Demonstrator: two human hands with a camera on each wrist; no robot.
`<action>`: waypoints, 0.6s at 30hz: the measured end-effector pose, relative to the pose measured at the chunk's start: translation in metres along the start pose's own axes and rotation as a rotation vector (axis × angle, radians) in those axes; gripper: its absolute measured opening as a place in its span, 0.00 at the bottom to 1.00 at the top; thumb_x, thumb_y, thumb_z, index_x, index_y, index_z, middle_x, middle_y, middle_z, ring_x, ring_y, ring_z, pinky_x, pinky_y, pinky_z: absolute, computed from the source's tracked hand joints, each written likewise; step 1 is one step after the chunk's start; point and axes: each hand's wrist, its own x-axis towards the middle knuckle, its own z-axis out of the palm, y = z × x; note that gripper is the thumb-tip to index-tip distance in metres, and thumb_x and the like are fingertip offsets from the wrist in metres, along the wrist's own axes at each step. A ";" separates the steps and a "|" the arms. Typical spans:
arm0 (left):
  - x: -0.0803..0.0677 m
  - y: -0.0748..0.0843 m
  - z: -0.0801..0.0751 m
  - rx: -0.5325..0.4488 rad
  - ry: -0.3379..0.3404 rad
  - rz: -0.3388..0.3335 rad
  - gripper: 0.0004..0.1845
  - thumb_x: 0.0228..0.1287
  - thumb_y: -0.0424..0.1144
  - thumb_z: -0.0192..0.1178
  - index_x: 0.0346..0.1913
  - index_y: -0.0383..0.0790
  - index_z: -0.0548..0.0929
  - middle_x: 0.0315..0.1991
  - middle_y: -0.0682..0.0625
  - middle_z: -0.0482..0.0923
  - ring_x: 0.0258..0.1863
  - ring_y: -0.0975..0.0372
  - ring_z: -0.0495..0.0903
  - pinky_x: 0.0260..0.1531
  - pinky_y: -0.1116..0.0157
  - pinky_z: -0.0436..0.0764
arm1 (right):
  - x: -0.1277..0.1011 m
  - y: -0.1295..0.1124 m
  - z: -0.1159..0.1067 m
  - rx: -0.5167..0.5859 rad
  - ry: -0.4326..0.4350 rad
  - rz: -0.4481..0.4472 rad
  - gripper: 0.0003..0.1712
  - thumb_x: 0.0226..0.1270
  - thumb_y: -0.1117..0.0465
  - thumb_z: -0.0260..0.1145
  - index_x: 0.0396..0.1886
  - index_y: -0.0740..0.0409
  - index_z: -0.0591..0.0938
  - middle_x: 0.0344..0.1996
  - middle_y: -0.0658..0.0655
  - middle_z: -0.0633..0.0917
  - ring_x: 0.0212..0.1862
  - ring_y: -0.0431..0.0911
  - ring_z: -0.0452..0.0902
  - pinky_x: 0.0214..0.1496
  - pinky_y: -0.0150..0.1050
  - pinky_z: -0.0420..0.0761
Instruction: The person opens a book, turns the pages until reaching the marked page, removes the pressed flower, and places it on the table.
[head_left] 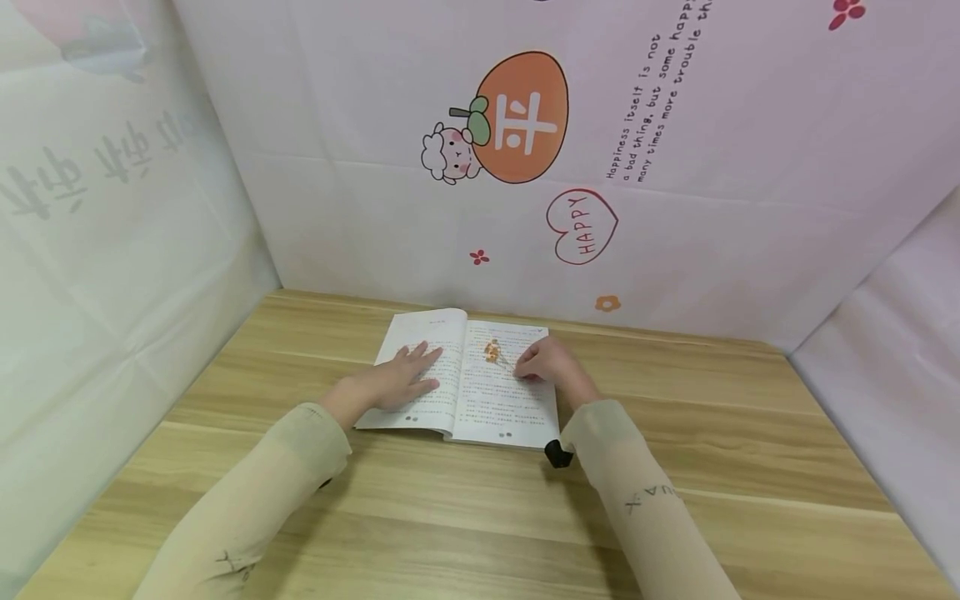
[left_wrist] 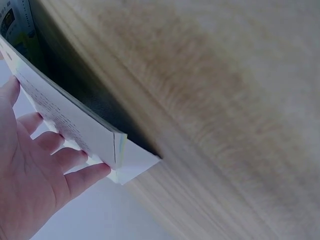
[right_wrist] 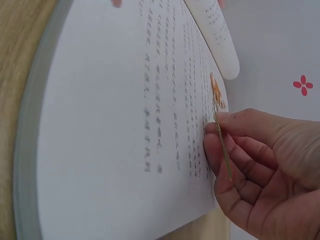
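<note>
An open book point(head_left: 495, 408) with printed pages lies on the table. My left hand point(head_left: 400, 379) presses its left page with straight, spread fingers; the left wrist view has these fingers point(left_wrist: 75, 160) along the page. Between thumb and forefinger, my right hand point(head_left: 546, 367) pinches the thin green stem of a small dried flower point(right_wrist: 216, 92). Its orange head point(head_left: 492, 351) is over the upper part of the right page, and the stem's lower end point(right_wrist: 228, 167) sticks out below the fingertips.
The wooden table point(head_left: 420, 517) carries the book near its back edge. A white printed cloth point(head_left: 360, 208) stands behind it as a wall, with more cloth on the left and right sides. A black object point(head_left: 557, 454) shows at the right sleeve's cuff.
</note>
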 end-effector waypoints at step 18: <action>-0.002 0.004 -0.003 -0.014 0.004 0.006 0.37 0.84 0.53 0.44 0.84 0.43 0.45 0.82 0.36 0.34 0.78 0.35 0.35 0.71 0.32 0.47 | -0.005 0.010 -0.003 0.258 0.047 0.028 0.13 0.72 0.63 0.69 0.50 0.68 0.88 0.42 0.60 0.89 0.38 0.44 0.83 0.44 0.37 0.82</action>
